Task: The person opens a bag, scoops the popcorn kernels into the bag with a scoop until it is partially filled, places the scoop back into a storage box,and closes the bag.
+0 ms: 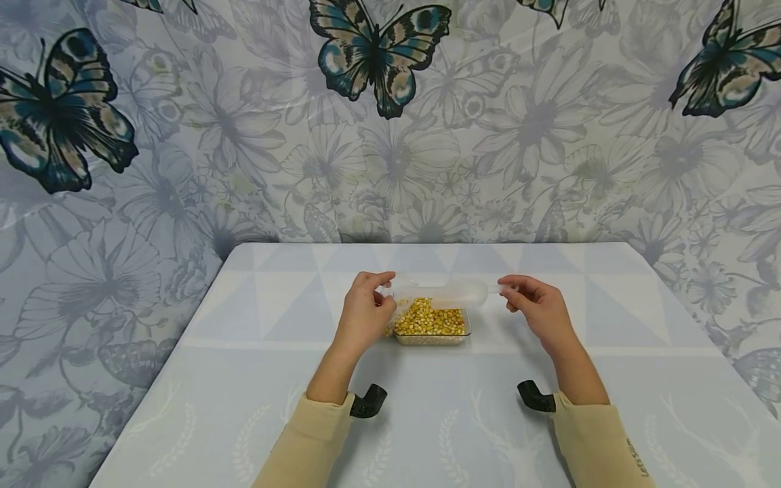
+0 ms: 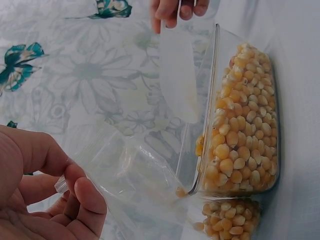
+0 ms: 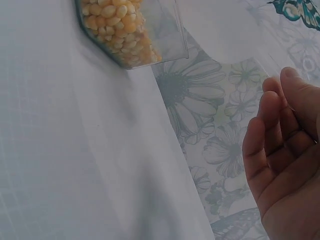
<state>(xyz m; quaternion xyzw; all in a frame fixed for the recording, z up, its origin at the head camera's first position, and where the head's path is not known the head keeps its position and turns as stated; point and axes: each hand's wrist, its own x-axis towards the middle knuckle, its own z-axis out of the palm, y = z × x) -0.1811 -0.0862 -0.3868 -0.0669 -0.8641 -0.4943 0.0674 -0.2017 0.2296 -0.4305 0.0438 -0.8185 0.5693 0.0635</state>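
Observation:
On the table a rectangular glass container (image 1: 468, 327) holds yellow corn kernels (image 1: 430, 321). My left hand (image 1: 366, 308) pinches the upper edge of a clear plastic bag (image 2: 132, 172) at the container's left side. More kernels lie in the bag's bottom (image 2: 231, 218), beside the glass. From the right, my right hand (image 1: 539, 312) grips the thin handle of a translucent white scoop (image 1: 465, 293) between thumb and fingers. The scoop's bowl is held above the back of the container, pointing toward the bag. In the right wrist view the scoop (image 3: 225, 35) is partly cut off.
A pale patterned cloth covers the table (image 1: 457, 413). Behind it hangs a floral backdrop (image 1: 427, 169) with butterflies. A black curved piece (image 1: 369, 401) sits at the left sleeve, and another black piece (image 1: 535, 396) at the right.

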